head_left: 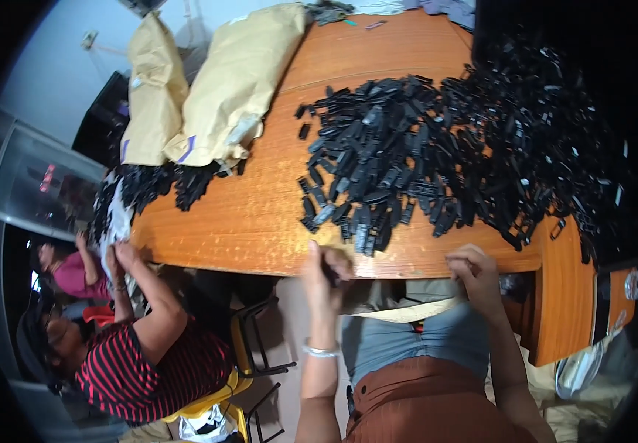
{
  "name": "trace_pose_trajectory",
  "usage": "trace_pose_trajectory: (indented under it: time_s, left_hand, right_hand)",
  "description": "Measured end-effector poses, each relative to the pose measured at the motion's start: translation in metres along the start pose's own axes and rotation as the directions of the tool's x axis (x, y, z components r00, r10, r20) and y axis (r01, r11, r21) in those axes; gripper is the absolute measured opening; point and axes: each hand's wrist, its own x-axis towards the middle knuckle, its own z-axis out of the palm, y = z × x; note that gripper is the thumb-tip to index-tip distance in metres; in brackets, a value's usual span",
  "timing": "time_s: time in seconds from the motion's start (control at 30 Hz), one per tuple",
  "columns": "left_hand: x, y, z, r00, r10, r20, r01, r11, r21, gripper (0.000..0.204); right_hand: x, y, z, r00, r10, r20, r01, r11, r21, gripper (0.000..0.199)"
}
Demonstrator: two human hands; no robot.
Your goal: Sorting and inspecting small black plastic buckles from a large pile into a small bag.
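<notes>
A wide heap of small black plastic parts (378,148) covers the tabletop in front of me and spreads to the right. My left hand (325,275) is at the table's near edge, below the heap. Its fingers are curled round a dark piece that looks like one black plastic part (328,272), mostly hidden by the fingers. To the right, my right hand (475,272) hovers over the same edge with its fingers bent together. Whatever it pinches, if anything, is too small or too covered to see.
Two tan paper sacks (241,81) stand at the table's far left, with more black parts by them. On my left a person in a striped shirt (149,362) sits on a yellow chair (241,384); another person (79,273) is beyond. The wooden table (215,232) ends before my lap.
</notes>
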Motion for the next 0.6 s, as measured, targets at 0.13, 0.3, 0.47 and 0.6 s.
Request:
trace_pose_trajectory:
  time_s: [0.13, 0.3, 0.47, 0.6]
  left_hand:
    - [0.044, 0.023, -0.033, 0.809, 0.537, 0.24, -0.404, 0.211, 0.89, 0.008]
    - [0.055, 0.028, -0.024, 0.846, 0.33, 0.419, -0.313, -0.328, 0.891, 0.027]
    - [0.048, 0.032, -0.027, 0.824, 0.319, 0.468, -0.339, -0.384, 0.859, 0.02]
    - [0.049, 0.026, -0.045, 0.774, 0.466, 0.43, -0.426, -0.12, 0.897, 0.017]
  right_hand:
    - [0.017, 0.012, -0.01, 0.902, -0.382, -0.201, 0.217, 0.803, -0.554, 0.01]
    - [0.031, 0.008, -0.011, 0.884, -0.421, -0.203, 0.12, 0.624, -0.772, 0.014]
    - [0.024, 0.017, -0.013, 0.906, -0.413, -0.09, 0.187, 0.583, -0.791, 0.019]
    - [0.013, 0.016, -0.011, 0.921, -0.356, -0.158, 0.149, 0.696, -0.703, 0.014]
